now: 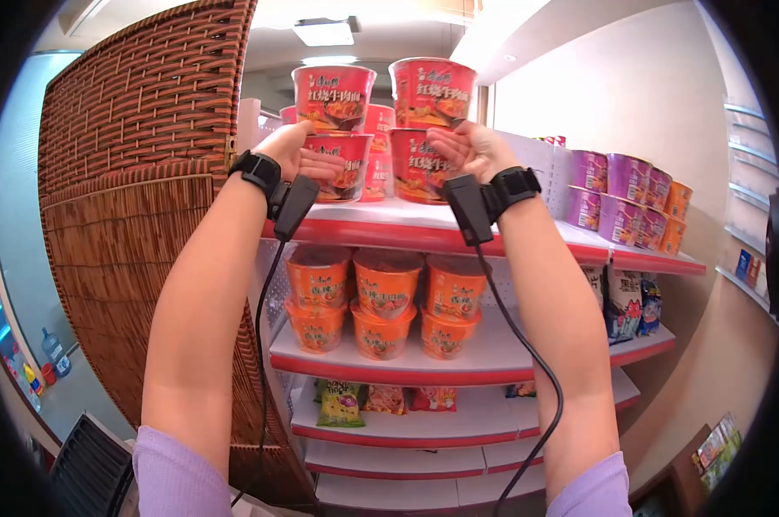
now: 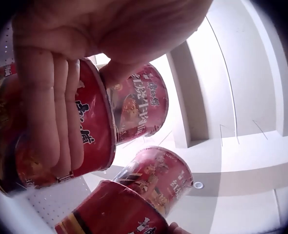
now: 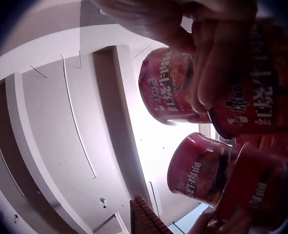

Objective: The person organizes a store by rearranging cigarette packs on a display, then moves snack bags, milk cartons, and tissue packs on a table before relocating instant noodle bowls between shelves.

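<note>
Red noodle bowls stand stacked two high on the top shelf [image 1: 527, 231], and each hand grips a lower one: the left hand [image 1: 296, 153] has its fingers [image 2: 51, 112] pressed together and curled round the left bowl [image 1: 345, 168], thumb on the other side; the right hand [image 1: 469, 151] wraps the right bowl [image 1: 414, 164], though how its fingertips lie is hard to tell from the wrist view. At 12 o'clock from each hand an upper bowl [image 1: 333, 95] and its neighbour [image 1: 433, 90] rest on the gripped ones. Any jerk or tilt of a lower bowl would likely topple the one above and send it off the shelf edge. At 6 o'clock sit orange bowls [image 1: 385, 302]; at 3 o'clock, purple bowls [image 1: 618, 194].
</note>
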`<state>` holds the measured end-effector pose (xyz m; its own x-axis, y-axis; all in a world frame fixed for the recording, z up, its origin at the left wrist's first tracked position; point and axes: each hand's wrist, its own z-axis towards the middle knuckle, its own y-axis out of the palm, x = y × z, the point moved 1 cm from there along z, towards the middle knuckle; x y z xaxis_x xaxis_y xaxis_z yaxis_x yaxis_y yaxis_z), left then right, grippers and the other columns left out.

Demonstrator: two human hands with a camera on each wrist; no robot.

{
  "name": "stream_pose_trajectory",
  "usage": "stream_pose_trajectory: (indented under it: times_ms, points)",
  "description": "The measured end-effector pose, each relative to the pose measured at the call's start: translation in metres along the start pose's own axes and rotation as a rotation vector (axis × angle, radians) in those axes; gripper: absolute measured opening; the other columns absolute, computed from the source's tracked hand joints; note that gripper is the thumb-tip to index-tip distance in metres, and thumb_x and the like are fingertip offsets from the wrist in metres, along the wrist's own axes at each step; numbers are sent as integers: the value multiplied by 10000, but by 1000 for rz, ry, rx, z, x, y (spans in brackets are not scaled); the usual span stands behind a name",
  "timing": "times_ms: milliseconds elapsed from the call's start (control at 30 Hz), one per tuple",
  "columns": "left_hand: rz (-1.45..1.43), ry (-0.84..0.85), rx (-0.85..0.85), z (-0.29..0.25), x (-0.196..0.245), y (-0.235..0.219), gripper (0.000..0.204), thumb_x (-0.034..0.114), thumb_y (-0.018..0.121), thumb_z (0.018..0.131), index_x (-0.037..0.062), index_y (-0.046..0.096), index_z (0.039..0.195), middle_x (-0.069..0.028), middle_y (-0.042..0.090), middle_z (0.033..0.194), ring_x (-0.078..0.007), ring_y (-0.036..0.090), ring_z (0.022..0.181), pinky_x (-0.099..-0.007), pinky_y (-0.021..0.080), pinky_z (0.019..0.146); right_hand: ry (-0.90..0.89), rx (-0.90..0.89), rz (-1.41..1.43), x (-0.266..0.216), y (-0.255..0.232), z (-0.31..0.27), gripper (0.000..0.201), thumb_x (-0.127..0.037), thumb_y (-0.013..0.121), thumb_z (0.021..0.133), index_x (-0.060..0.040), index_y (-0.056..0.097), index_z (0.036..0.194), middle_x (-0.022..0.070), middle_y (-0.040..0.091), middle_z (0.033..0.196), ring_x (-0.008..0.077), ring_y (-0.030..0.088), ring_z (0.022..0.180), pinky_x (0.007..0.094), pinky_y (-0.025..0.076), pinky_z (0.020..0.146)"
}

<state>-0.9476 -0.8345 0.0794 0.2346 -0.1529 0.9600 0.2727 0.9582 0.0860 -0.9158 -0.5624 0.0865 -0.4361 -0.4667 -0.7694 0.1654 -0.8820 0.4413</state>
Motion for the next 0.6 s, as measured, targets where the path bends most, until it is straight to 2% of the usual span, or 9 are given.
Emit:
stream_pose_trajectory:
  times_ms: [33, 167, 267, 300, 333, 400, 433, 533, 600]
  points:
    - [13, -24, 0, -15, 9, 12, 528, 429, 279, 1003, 83, 260, 1401, -330, 538, 1182, -390, 611, 1032, -388, 580, 789, -25, 13, -6, -17, -9, -16, 252, -22, 322, 925, 98, 408, 1128, 309, 608, 1010, 365, 663, 883, 374, 617, 705]
    - [20, -10, -115, -52, 16, 43, 508, 416, 310, 1001, 67, 304, 1370, -322, 563, 1144, -355, 641, 981, -353, 587, 766, -70, 85, -26, -55, -40, -65, 229, -30, 327, 933, 104, 416, 1096, 314, 611, 993, 359, 672, 850, 368, 623, 689]
    - [30, 52, -143, -87, 14, 69, 477, 394, 324, 1003, 60, 325, 1342, -328, 563, 1136, -359, 646, 964, -359, 592, 750, -83, 63, -63, -81, -57, -109, 224, -40, 332, 939, 107, 408, 1090, 316, 612, 984, 359, 673, 841, 366, 623, 687]
    - [22, 42, -212, -97, 12, 76, 450, 385, 334, 1002, 68, 332, 1321, -333, 562, 1130, -360, 649, 953, -373, 596, 739, -90, 87, -74, -89, -64, -126, 225, -45, 334, 943, 110, 405, 1090, 315, 612, 984, 359, 673, 838, 365, 623, 687]
    - [17, 38, -224, -108, 12, 82, 450, 385, 334, 1002, 68, 332, 1321, -333, 562, 1130, -360, 649, 953, -373, 596, 739, -95, 112, -84, -96, -68, -145, 227, -51, 335, 948, 112, 402, 1090, 315, 613, 984, 358, 673, 836, 364, 623, 687]
    - [48, 23, -340, -133, 6, 98, 539, 408, 304, 1004, 61, 218, 1407, -347, 542, 1154, -375, 630, 998, -359, 593, 772, -118, 148, -129, -107, -80, -185, 249, -80, 385, 959, 135, 459, 1062, 277, 625, 1012, 323, 675, 873, 334, 619, 702]
    - [0, 7, -288, -150, 2, 110, 454, 407, 338, 997, 81, 340, 1313, -334, 571, 1105, -363, 652, 932, -374, 601, 708, -112, 144, -130, -113, -86, -204, 244, -86, 387, 962, 124, 461, 1063, 274, 625, 1016, 323, 673, 883, 337, 617, 708]
    - [-35, -28, -253, -204, -11, 141, 447, 410, 331, 999, 80, 356, 1299, -331, 586, 1074, -359, 664, 891, -371, 603, 684, -100, 153, -150, -128, -107, -269, 232, -113, 397, 971, 92, 465, 1056, 269, 627, 1018, 324, 669, 896, 347, 613, 711]
    - [-59, -38, -259, -246, -20, 163, 436, 416, 311, 1004, 70, 366, 1264, -317, 616, 1007, -343, 683, 789, -372, 602, 666, -56, 96, -134, -135, -124, -313, 258, -137, 356, 976, 89, 419, 1083, 302, 616, 1005, 353, 667, 865, 372, 606, 710]
